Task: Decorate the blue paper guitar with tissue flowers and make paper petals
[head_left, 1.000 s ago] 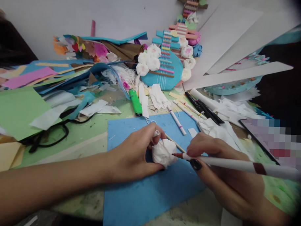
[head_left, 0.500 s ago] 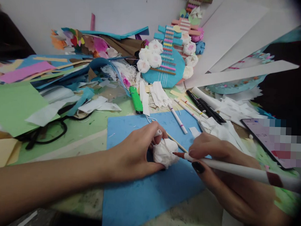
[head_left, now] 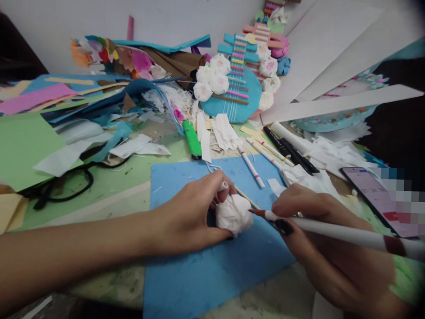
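My left hand (head_left: 196, 215) is closed around a white crumpled paper flower (head_left: 234, 215), with the thumb below it. A white pen cap (head_left: 224, 185) pokes out between the same hand's fingers. In my right hand (head_left: 321, 237) is a white marker (head_left: 342, 234) with a brown-red band, pinched between thumb and fingers. Its brownish tip points left, right beside the flower's edge; I cannot tell whether it touches. A few tiny dark marks show on the paper. Behind the flower a thin stick (head_left: 249, 199) slants across the blue sheet (head_left: 180, 288) under both hands.
A green utility knife (head_left: 192, 139), white paper strips (head_left: 226, 132), markers (head_left: 252, 168) and black pens (head_left: 289, 150) lie beyond the sheet. A phone (head_left: 374, 197) is at right, black glasses (head_left: 65, 187) at left. A blue paper guitar (head_left: 235, 93) with white flowers leans at the back.
My right hand has drawn the marker slightly right and up, so its tip has moved from over the flower to its right edge. The left hand holds almost the same place.
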`<state>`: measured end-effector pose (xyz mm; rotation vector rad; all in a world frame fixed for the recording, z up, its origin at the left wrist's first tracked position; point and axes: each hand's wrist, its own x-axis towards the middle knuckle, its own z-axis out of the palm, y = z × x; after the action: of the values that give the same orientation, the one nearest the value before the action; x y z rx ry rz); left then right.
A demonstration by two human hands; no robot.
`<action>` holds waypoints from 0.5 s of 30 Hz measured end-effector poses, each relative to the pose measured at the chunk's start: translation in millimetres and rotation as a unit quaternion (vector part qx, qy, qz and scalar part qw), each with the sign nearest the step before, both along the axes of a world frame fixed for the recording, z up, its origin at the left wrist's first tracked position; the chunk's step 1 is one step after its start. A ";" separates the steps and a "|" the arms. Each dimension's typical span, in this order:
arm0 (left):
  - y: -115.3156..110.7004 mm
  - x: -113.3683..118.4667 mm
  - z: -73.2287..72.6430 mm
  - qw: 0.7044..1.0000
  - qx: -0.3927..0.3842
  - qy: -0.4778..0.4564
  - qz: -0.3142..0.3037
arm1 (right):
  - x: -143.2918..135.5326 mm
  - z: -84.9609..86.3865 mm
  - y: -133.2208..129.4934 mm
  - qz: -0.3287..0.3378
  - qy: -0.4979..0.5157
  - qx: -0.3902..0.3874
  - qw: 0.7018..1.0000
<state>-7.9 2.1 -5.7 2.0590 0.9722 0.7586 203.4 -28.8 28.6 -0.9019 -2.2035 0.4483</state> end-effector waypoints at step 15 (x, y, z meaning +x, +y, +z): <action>0.1 -1.1 0.2 1.000 0.011 0.005 -0.007 | -4.7 -4.3 3.1 0.018 -0.067 -0.006 0.998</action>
<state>-9.0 2.1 -5.5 2.0879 0.9594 0.7544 198.7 -25.7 24.3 -0.9224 -2.3439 0.4289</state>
